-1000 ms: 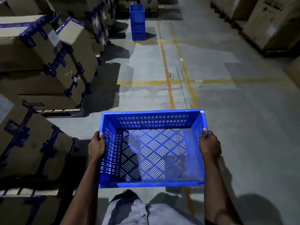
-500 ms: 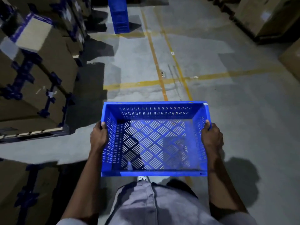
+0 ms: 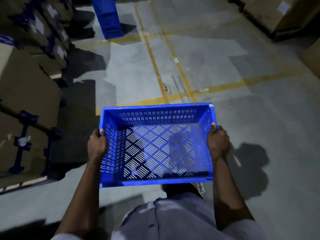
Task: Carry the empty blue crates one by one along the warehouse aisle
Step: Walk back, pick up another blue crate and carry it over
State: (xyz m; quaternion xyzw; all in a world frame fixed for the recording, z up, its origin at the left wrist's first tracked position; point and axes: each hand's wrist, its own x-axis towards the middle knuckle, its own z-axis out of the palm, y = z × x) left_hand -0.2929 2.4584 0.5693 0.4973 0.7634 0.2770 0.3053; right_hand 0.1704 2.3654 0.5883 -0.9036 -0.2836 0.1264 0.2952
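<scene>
Nearest, a grey shirt [image 3: 173,220] is seen. Just ahead, an empty blue crate [image 3: 155,115] is held level above the floor. Its left wall is gripped by the left hand [image 3: 97,144] and its right wall by the right hand [image 3: 219,142], with thumbs hooked over the rim. Strapped cardboard boxes [image 3: 26,94] are stacked at the left. Yellow floor lines [image 3: 152,51] are crossed beyond. Farthest, a stack of blue crates [image 3: 108,19] is stood.

Strapped cardboard boxes [image 3: 26,101] left; yellow floor lines [image 3: 152,54] cross ahead; plain cartons [image 3: 285,18] far right.
</scene>
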